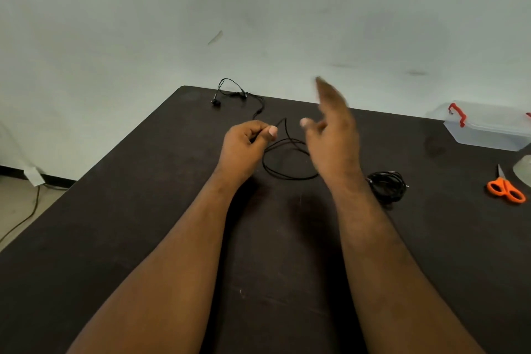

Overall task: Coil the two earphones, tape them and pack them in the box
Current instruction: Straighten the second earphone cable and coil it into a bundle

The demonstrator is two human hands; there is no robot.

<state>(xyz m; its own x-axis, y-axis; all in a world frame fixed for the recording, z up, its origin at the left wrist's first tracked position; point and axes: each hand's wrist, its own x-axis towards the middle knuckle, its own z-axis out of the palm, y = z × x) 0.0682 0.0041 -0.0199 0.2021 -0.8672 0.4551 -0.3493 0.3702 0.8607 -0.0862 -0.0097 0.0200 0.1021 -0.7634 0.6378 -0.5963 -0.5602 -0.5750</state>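
Pinching a black earphone cable (pixel 290 158) between thumb and curled fingers, the left hand (pixel 246 144) sits just left of frame centre, above the dark table (pixel 143 238). From that pinch the cable drops into 1 or 2 loose loops lying on the table between the 2 hands. The cable's far end runs toward the upper centre of the frame, where the earbuds (pixel 216 102) lie near the table's far edge.

The right hand (pixel 333 135) is raised just right of centre. Its fingers are extended and motion-blurred, released and grasping nothing. Whether the thumb touches the cable cannot be told.

A second earphone (pixel 386 185), already wound into a compact black coil, lies on the table right of the right forearm, apart from it.

At the right edge of the frame, a clear plastic box (pixel 488 129) with red latches stands on the table. Below it, at lower right of the box, orange-handled scissors (pixel 505 188) lie flat, with a pale translucent item (pixel 524 169) just beside them, cut off by the frame edge.

At the lower left of the frame, a cord (pixel 26 215) trails across the floor.
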